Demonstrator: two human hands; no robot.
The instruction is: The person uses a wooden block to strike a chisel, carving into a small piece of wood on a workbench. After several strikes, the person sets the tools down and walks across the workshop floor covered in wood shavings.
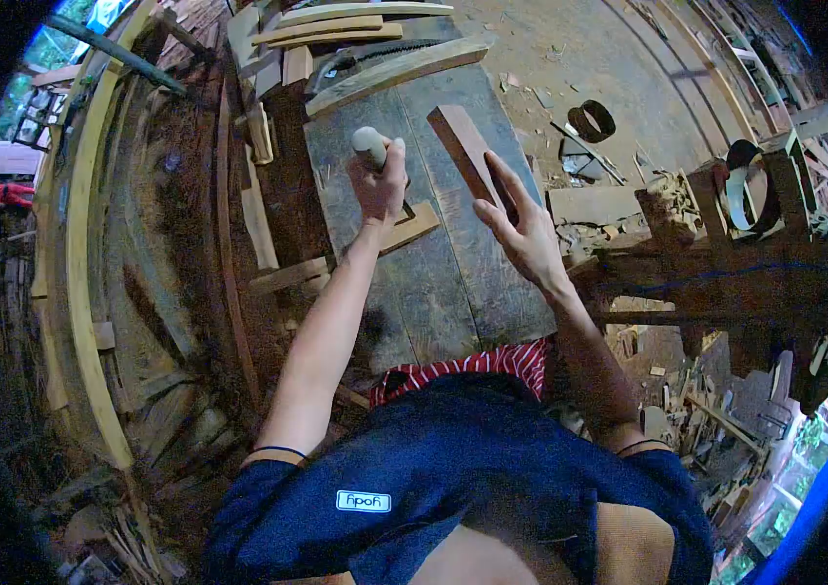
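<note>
Reddish-brown wooden block [465,151] is held at one end by right fingers [514,189], so tipping is risked; pale, rounded handle [368,141] is clenched in left fingers [391,174].

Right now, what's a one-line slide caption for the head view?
Head view: left hand gripping a pale, round-ended handle, right hand holding a wooden block over a plank worktop.

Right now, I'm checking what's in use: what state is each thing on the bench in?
Left hand: closed around tool
Pale-ended tool: held, rounded end up
Right hand: gripping block
Brown block: held
Small wood piece: lying flat
Saw: lying, unheld
Bench top: worn, stained
</note>
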